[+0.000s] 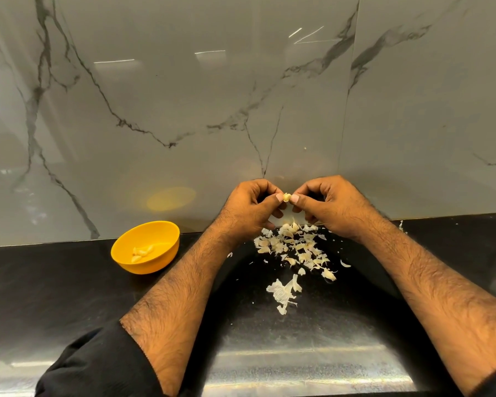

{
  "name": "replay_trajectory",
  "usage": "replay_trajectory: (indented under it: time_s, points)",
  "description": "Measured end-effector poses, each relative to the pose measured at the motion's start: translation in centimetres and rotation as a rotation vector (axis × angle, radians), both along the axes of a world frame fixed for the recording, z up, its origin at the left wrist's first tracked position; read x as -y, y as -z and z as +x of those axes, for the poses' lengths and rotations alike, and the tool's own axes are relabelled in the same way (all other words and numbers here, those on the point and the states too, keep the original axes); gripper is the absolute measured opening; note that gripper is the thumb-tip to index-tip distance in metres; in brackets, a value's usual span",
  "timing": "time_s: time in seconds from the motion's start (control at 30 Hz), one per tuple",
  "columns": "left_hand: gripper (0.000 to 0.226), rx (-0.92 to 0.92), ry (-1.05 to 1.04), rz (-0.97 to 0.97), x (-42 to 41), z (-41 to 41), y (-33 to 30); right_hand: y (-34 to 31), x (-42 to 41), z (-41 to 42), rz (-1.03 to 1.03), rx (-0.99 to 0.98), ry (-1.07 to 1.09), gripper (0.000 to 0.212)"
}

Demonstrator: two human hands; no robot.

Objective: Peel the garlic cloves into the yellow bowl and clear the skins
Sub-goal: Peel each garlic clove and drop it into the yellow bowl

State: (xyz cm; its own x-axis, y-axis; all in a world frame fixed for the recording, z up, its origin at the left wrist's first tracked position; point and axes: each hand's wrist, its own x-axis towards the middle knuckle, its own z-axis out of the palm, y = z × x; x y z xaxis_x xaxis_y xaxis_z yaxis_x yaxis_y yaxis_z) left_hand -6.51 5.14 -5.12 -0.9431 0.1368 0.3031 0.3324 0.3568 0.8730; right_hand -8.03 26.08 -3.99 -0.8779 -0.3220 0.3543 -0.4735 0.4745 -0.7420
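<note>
A small garlic clove (286, 197) is pinched between the thumbs and fingertips of my left hand (251, 206) and my right hand (325, 203), held above the black counter near the wall. Below the hands lies a heap of pale garlic skins (294, 247), and a larger papery piece (282, 292) rests closer to me. At the left stands the yellow bowl (155, 232), with several peeled cloves (141, 252) inside.
The black stone counter (55, 282) runs left to right against a glossy grey marble-look wall (184, 110). A few stray skin flakes lie at the far right by the wall (401, 225). A bright reflection covers the counter's near edge.
</note>
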Motion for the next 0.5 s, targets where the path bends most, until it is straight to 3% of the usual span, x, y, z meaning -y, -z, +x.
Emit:
replay_trajectory:
  time_s: [0.3,0.5]
  points:
    - [0.015,-0.012,0.052,-0.006,0.14,0.21,-0.25,-0.02,-0.02,0.19,-0.021,0.033,-0.062,0.02]
    - [0.015,0.003,0.074,-0.048,-0.24,0.38,-0.2,0.02,-0.16,0.05,-0.028,0.018,-0.074,0.012]
